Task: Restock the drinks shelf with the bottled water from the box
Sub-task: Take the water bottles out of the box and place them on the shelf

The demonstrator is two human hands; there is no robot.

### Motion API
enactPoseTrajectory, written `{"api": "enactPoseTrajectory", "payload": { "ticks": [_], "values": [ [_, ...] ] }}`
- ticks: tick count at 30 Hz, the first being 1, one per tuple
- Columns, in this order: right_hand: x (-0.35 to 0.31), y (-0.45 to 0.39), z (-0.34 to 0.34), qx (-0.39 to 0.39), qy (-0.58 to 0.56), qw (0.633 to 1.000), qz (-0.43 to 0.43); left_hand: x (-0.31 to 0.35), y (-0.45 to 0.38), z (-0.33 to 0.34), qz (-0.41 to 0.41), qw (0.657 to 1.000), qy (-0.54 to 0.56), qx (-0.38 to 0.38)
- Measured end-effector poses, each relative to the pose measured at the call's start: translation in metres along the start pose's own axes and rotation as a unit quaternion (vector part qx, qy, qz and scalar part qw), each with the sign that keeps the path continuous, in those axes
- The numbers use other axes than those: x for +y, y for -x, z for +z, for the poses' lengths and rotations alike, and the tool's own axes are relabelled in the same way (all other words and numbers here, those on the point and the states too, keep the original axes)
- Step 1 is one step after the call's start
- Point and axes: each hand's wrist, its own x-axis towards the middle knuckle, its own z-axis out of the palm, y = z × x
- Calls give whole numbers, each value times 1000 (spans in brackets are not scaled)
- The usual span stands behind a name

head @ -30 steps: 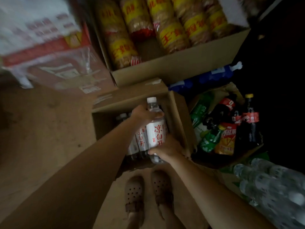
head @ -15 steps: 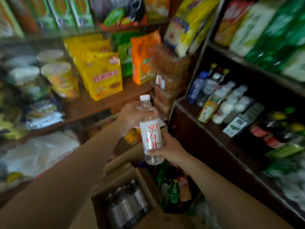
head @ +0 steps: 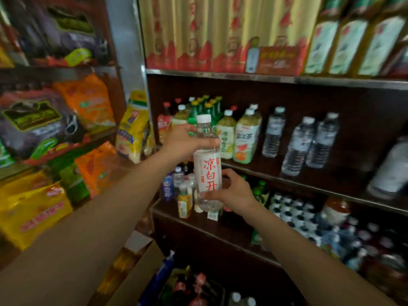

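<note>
Right now, near to far:
Box: I see only a cardboard flap at the bottom centre.
Right hand: fingers curled round the lower body of the water bottle.
Left hand: fingers wrapped about its shoulder, under the white cap.
Water bottle: upright at frame centre, held in front of the drinks shelf.
Shelf beyond: tea bottles and clear water bottles standing centre right.

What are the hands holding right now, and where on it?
One water bottle, upright: the left hand grips its shoulder just below the cap, the right hand grips the lower body near the base.
</note>
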Motion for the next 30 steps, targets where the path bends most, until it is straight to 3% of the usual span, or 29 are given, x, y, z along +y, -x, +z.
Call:
{"api": "enactPoseTrajectory", "payload": {
  "ticks": [7, 17, 23, 30],
  "values": [
    [42, 40, -158, 128, 8, 992, 16, 85, -15, 159, 73, 990, 23, -119],
    [141, 123, -352, 320, 33, 941, 104, 173, -5, 412, 109, 930, 53, -347],
    [195, 151, -438, 388, 54, 906, 158, 203, 8, 527, 146, 902, 51, -402],
    [252, 127, -496, 428, 78, 878, 198, 203, -15, 611, 177, 902, -12, -394]
  ]
}}
